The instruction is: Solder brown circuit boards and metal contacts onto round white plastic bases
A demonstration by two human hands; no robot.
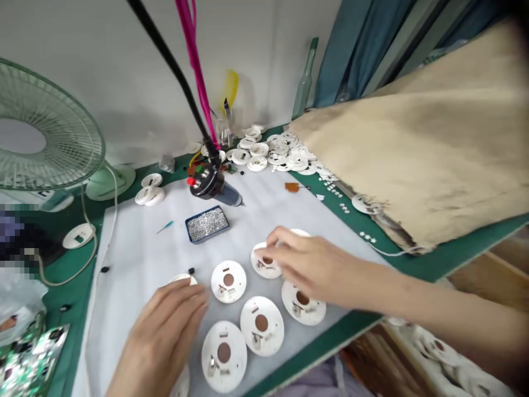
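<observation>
Plainly, the green table (pixel 450 256) bears your white sheet (pixel 136 237), with a heap of discs (pixel 285 153) at its far right. Your right hand (pixel 308 260) bends loose fingers over one disc (pixel 268 272); your left hand (pixel 165 320), fingers close together, covers part of another (pixel 182 277); whether either grips anything, you cannot tell. Near discs (pixel 273 326) show metal clips (pixel 212 365), seemingly fitted; the tray (pixel 210 234) looks full of shiny bits (pixel 208 223). How many discs are finished is unclear.
</observation>
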